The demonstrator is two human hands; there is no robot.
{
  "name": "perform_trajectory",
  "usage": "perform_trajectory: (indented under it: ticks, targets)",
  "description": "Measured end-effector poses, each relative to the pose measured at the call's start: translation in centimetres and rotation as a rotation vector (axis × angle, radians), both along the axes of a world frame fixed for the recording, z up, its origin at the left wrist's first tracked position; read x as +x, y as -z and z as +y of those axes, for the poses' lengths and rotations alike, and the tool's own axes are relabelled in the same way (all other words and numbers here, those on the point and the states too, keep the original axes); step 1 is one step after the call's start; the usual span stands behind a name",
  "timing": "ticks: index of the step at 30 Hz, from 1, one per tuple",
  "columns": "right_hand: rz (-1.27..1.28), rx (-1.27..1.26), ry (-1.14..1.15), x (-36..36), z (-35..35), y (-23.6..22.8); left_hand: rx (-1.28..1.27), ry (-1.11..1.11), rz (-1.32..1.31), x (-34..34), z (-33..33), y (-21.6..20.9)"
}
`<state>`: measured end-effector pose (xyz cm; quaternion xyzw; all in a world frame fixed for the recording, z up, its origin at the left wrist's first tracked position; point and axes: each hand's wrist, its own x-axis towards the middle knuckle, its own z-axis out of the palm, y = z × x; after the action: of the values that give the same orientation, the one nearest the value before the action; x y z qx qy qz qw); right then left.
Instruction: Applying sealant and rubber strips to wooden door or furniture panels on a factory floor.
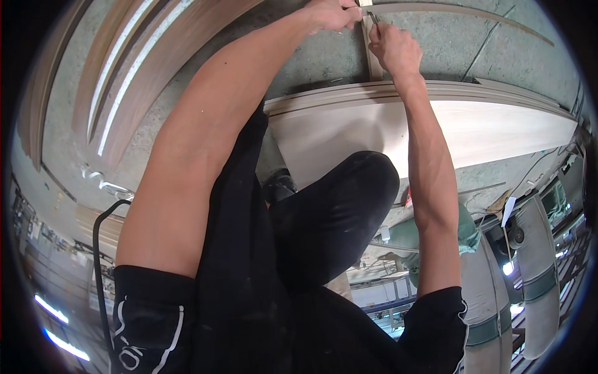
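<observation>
My left hand point(330, 15) reaches to the top edge of the view, its fingers closed at the end of a thin, long wooden strip point(461, 10). That strip curves away to the right above the floor. Just right of it, my right hand point(397, 50) is closed around a small dark tool point(372, 17), mostly hidden by the fist; its exact kind does not show. The tool's tip is close to the strip's end and my left fingertips. Below both hands, a narrow pale batten point(372, 59) runs toward a stack of light wooden boards point(498, 128).
My bent knee point(367, 181) is beside the board stack. Long brown boards point(134, 75) lie on the concrete floor point(299, 62) at the left. A black curved bar point(96, 262) rises by my left sleeve. Green cloth or bags point(467, 230) and large pale ducts point(486, 299) are at the right.
</observation>
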<state>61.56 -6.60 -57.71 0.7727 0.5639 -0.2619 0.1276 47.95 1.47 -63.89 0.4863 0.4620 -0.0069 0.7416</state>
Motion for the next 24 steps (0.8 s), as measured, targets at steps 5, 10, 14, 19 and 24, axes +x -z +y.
perform_trajectory:
  ticks: [5,10,14,19,24]
  targets:
    - [-0.017,0.026,0.024,-0.9,-0.8,0.1,0.146,-0.024,-0.004,-0.9,0.7,0.3]
    - [0.027,0.044,-0.002,-0.1,-1.7,-0.9,0.4,-0.006,0.129,-0.5,1.8,-0.5]
    - [0.139,0.182,0.208,1.1,-0.9,-2.7,0.183,0.071,0.049,-1.6,0.9,-0.4]
    - [0.808,0.631,1.092,0.7,0.9,-3.0,0.129,0.058,-0.087,-2.4,-1.5,-7.1]
    - [0.991,0.913,1.202,0.9,2.3,-5.2,0.16,0.046,-0.272,-3.1,-2.3,-13.5]
